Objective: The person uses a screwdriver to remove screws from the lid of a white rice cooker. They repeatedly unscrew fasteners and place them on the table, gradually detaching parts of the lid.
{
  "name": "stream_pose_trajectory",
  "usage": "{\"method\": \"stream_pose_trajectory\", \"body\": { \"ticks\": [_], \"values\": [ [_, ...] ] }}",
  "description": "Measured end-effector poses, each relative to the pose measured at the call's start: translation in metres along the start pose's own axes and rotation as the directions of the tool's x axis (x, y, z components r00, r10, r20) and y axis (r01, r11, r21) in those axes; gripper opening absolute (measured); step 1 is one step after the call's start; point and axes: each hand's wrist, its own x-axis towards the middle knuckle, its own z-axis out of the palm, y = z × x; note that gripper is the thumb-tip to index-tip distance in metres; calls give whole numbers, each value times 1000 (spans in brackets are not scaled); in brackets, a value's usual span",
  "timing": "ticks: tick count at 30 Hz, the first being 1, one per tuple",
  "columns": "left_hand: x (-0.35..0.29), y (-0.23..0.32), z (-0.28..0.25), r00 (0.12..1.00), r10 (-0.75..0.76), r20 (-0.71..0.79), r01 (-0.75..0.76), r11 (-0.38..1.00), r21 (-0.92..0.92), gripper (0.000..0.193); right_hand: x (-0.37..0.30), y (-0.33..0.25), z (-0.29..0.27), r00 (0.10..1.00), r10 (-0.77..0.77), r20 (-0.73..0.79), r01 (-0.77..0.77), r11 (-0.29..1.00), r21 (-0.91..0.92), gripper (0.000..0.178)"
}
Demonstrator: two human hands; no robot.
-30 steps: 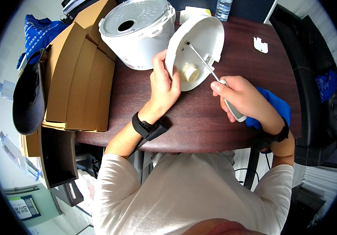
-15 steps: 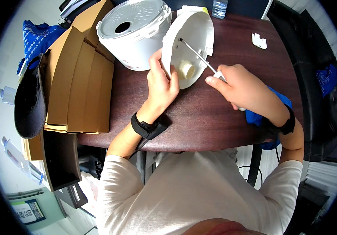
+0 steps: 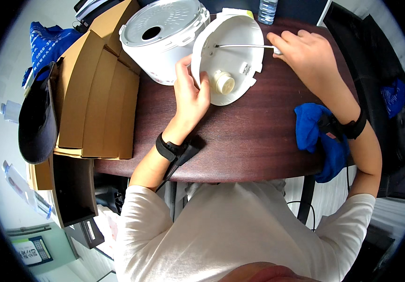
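Note:
A curved white plastic lid shell [image 3: 234,60], hollow side toward me, is tilted up on the dark wooden table. My left hand [image 3: 191,96] is closed on its left rim, thumb inside and fingers behind. A round cream-coloured cap [image 3: 224,83] sticks out of the shell's lower inside. My right hand [image 3: 308,56] is closed around the handle of a screwdriver [image 3: 245,46]. The shaft lies nearly level, its tip at a small hole in the shell's upper left inner wall. Just left of the shell stands the white rice cooker body [image 3: 165,55], with a grey top plate.
Cardboard boxes [image 3: 96,103] stand at the left edge, a dark cap [image 3: 38,117] against them. A blue cloth [image 3: 308,127] hangs over the table's right edge under my forearm. At the back is a water bottle [image 3: 267,11]. A black sofa [image 3: 376,89] is to the right.
My right hand has swung up and to the right, turning the screwdriver from a slant to nearly level. Its tip stays at the shell's inner wall. The shell has tipped slightly.

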Motion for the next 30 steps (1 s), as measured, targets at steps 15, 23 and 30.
{"method": "stream_pose_trajectory", "body": {
  "ticks": [15, 23, 30],
  "values": [
    [-1, -4, 5, 993, 95, -76, -95, 995, 7, 35, -34, -30, 5, 902, 400, 162, -430, 804, 411, 31],
    [-1, -6, 4, 998, 35, -53, -36, 999, -16, 34, -31, -29, 2, 702, 412, 580, -706, 297, 643, 33],
    [-3, -2, 3, 999, 8, -41, -9, 999, -32, 34, -25, -62, -4, 533, 108, 839, -807, -232, 543, 46]
  ]
}}
